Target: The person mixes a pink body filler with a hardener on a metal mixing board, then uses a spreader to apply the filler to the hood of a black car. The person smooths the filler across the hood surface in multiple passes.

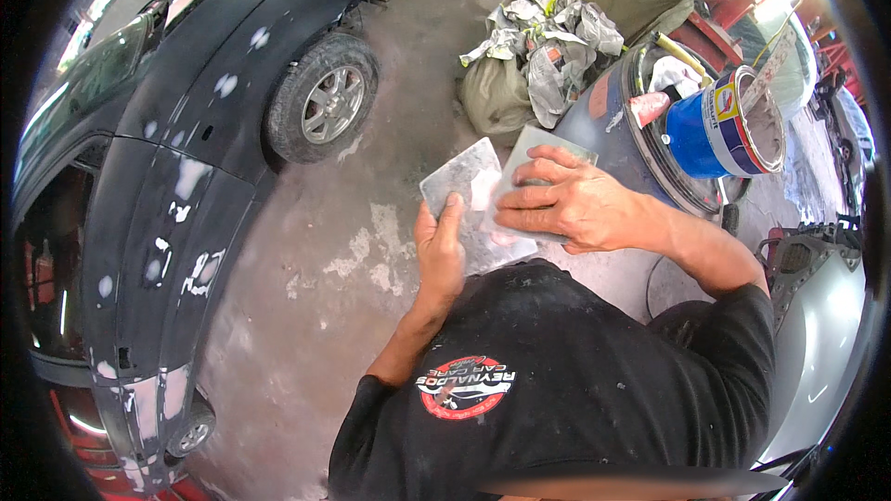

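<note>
My left hand (441, 246) grips a flat, greyish translucent plate (455, 181), its thumb lying on top. Pale pink paste (483, 189) is smeared on that plate. My right hand (580, 206) holds a second thin, pale rectangular spreader (538, 144) with its fingers laid across the face. This spreader is tilted against the plate, and its near edge overlaps the paste, so part of the paste is hidden. Both hands are in front of my chest, above the concrete floor.
On the left stands a dark car (167, 186) with pale filler patches. A drum (617, 121) at the right carries a blue can (710, 134) and a red-tipped tube (650, 109). Behind it is a bag of crumpled paper (557, 46). A silver body panel (817, 343) sits far right.
</note>
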The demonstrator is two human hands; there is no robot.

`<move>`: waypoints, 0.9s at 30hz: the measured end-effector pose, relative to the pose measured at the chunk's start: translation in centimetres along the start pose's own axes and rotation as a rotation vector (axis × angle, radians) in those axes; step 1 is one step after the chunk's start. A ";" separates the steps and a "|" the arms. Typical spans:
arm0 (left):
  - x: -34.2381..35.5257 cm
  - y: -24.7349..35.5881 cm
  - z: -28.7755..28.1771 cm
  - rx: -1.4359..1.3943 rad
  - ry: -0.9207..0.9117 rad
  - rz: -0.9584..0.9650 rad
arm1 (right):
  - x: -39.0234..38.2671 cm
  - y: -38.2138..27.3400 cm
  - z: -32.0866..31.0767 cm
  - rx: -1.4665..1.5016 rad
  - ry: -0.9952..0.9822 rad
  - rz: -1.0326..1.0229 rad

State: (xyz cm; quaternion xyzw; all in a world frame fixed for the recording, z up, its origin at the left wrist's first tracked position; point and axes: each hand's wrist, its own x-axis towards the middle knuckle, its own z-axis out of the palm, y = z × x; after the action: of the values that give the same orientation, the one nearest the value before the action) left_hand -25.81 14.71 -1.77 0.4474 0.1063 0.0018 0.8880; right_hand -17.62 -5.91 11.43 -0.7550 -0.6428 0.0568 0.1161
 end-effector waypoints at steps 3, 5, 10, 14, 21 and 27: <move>0.2 0.3 0.2 -0.066 0.070 -0.028 | 0.2 -0.4 0.4 0.560 0.277 0.197; 0.3 0.8 0.2 -0.168 0.112 -0.101 | 0.4 -1.1 0.8 0.614 0.268 0.269; 0.8 2.5 -0.6 -0.322 0.229 -0.249 | -0.7 -2.5 5.1 0.057 0.169 0.188; 0.6 3.2 -1.4 -0.145 0.248 -0.213 | -4.4 -0.1 7.1 -0.143 0.090 0.331; -0.1 1.8 0.4 0.386 -0.102 0.238 | 0.3 0.3 7.3 0.080 0.441 0.383; 0.6 2.3 0.1 0.570 0.021 0.398 | 1.0 -2.4 9.5 0.216 0.328 0.293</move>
State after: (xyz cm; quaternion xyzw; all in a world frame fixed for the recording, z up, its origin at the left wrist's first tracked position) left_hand -24.99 16.05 -0.03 0.6893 0.0225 0.1499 0.7084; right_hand -21.98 -3.56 2.92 -0.8226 -0.4890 0.0179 0.2896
